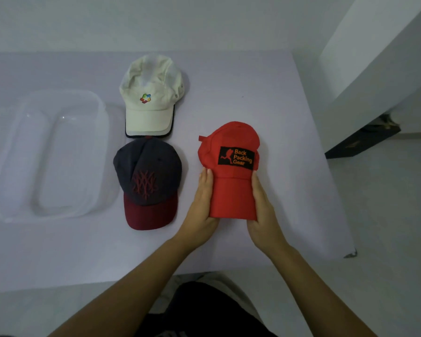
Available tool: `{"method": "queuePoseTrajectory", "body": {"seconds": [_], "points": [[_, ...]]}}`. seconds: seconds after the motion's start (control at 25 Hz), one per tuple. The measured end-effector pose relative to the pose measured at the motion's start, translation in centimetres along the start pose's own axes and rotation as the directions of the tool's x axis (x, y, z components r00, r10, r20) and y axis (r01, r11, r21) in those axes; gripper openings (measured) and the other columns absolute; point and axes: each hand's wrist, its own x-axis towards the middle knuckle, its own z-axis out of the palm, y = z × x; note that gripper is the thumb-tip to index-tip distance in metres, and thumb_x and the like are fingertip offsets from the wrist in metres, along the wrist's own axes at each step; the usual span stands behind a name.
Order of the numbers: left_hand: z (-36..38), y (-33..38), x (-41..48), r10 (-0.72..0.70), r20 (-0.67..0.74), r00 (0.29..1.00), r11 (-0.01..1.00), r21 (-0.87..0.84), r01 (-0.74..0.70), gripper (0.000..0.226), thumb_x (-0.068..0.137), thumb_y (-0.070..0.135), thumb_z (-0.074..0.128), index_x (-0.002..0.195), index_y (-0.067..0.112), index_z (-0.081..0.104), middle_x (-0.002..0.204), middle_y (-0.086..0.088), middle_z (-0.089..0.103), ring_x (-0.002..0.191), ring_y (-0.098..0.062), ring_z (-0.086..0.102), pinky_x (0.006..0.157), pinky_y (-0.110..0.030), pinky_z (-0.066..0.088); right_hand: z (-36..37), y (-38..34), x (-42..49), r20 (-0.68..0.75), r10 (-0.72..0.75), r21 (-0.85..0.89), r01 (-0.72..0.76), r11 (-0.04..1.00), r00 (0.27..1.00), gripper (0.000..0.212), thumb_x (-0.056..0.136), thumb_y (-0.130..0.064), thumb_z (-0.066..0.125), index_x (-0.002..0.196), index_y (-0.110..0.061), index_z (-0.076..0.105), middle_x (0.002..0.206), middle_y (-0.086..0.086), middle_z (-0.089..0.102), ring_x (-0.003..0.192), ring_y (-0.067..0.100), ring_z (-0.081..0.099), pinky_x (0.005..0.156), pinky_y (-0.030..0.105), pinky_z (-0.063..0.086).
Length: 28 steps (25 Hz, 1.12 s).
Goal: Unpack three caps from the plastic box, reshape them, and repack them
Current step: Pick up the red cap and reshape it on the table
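Left grip and right grip each clasp one side edge of the red cap brim, crown pointing away, at right-centre of the table; navy cap and white cap lie just left, clear plastic box farther left.

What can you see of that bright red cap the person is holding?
The red cap looks like plain cloth, with a black front patch reading "Back Packing Gear" in orange beside a running figure. Its rounded crown points away from the person, its brim toward them, and a strap end sticks out at the crown's left. The left hand and right hand hold the brim by its two sides. It sits right of the dark cap, apart from it, over the table.
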Motion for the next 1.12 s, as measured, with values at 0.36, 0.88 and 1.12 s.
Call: {"method": "queuePoseTrajectory", "body": {"seconds": [0.36, 0.88, 1.12], "points": [[0.2, 2.6, 0.1, -0.024, -0.115, 0.993, 0.952, -0.305, -0.012, 0.067, 0.092, 0.008, 0.038, 0.147, 0.024, 0.005, 0.159, -0.004, 0.014, 0.144, -0.012, 0.021, 0.117, -0.039, 0.025, 0.6, -2.6, 0.4, -0.064, -0.059, 0.26, 0.074, 0.963, 0.996, 0.067, 0.094, -0.014, 0.044, 0.146, -0.022, 0.001, 0.15, -0.01, 0.019, 0.135, -0.01, 0.026, 0.106, 0.012, 0.031], [-9.4, 5.2, 5.3, -0.265, -0.1, 0.959, 0.917, -0.333, 0.219, 0.049, 0.095, 0.045, 0.044, 0.137, 0.021, 0.046, 0.132, 0.011, 0.056, 0.12, -0.002, 0.051, 0.105, -0.023, 0.037, -1.4, -1.1, 0.3, 0.122, -0.344, -0.353, 0.365, 0.862, 0.931, 0.052, 0.094, -0.039, 0.037, 0.142, -0.052, 0.018, 0.157, -0.009, -0.016, 0.146, 0.026, -0.008, 0.113, 0.042, 0.012], [-9.5, 6.8, 6.7, -0.218, -0.097, 0.971, 0.783, -0.612, 0.114, 0.031, 0.099, 0.025, 0.043, 0.102, 0.001, 0.062, 0.104, -0.023, 0.061, 0.099, -0.032, 0.056, 0.096, -0.044, 0.044, -2.1, -1.4, 0.2, 0.301, -0.272, -0.316, 0.365, 0.876, 0.914, 0.097, 0.085, -0.005, 0.059, 0.144, -0.051, -0.003, 0.155, -0.013, -0.025, 0.146, 0.01, -0.003, 0.112, 0.028, 0.026]]}}
